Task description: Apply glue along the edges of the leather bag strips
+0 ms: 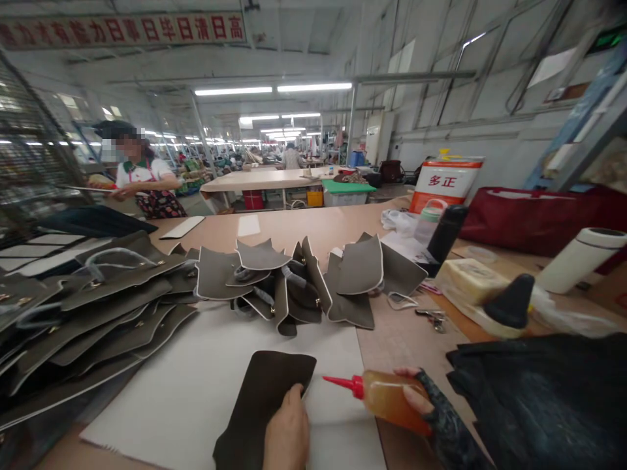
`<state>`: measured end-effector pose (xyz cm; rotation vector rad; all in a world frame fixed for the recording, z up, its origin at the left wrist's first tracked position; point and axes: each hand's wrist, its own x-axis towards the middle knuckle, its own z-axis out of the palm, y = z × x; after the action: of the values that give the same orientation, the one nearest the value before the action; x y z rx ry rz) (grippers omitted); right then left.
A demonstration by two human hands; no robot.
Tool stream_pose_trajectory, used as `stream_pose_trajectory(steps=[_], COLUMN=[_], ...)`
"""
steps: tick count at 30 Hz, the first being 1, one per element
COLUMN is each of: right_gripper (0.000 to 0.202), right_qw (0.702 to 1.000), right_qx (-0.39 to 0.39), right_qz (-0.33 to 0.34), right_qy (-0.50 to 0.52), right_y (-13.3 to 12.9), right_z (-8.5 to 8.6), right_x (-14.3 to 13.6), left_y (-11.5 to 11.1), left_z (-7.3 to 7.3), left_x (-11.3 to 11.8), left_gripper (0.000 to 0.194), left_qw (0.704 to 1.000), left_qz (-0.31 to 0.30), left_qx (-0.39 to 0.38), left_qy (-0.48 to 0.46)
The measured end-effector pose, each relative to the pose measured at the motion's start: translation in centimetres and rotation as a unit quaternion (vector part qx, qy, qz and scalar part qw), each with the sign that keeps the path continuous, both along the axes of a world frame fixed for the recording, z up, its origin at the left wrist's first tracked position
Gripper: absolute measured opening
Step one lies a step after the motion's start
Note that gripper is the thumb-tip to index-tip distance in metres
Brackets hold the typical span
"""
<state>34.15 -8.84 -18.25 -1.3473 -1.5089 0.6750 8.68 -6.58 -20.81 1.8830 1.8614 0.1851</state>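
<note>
My left hand (287, 427) has its fingers closed on the right edge of a dark brown leather-like panel (259, 398) with one rounded end. Under the panel lies a large white sheet (181, 365). In a dark fingerless glove, my right hand (418, 395) grips a squeeze bottle (389, 398) of amber liquid. The bottle is tilted almost flat. Its red pointed nozzle (343, 384) faces the panel's right edge, a short gap away. Beyond the sheet sit several grey-brown bag pieces (304, 287) with pale edges and wrapped handles.
More bag pieces (112, 294) are stacked at left. To the right are black material (543, 398), a yellowish block (473, 281), a white flask (580, 258), a metal tool (434, 318) and a white-and-orange can (445, 183). A co-worker (142, 173) stands at far left.
</note>
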Motion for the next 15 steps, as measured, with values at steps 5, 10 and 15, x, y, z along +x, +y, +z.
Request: stream_pose_trajectory(steps=[5, 10, 15], right_gripper=[0.024, 0.028, 0.023], right_qw=[0.997, 0.998, 0.994], right_qx=[-0.042, 0.001, 0.049], right_qz=[-0.059, -0.046, -0.014], right_qy=[0.016, -0.035, -0.099], right_y=[-0.4, 0.5, 2.6], right_z=[-2.3, -2.3, -1.5], right_x=[0.7, -1.9, -2.8], left_y=[1.1, 2.1, 2.4], left_z=[-0.8, -1.6, -2.5], left_x=[-0.9, -0.8, -0.6], left_gripper=[0.043, 0.044, 0.042], left_qw=[0.99, 0.973, 0.963], left_qz=[0.04, 0.089, 0.112], left_qx=[0.003, -0.015, -0.032], left_qy=[-0.135, -0.215, -0.245])
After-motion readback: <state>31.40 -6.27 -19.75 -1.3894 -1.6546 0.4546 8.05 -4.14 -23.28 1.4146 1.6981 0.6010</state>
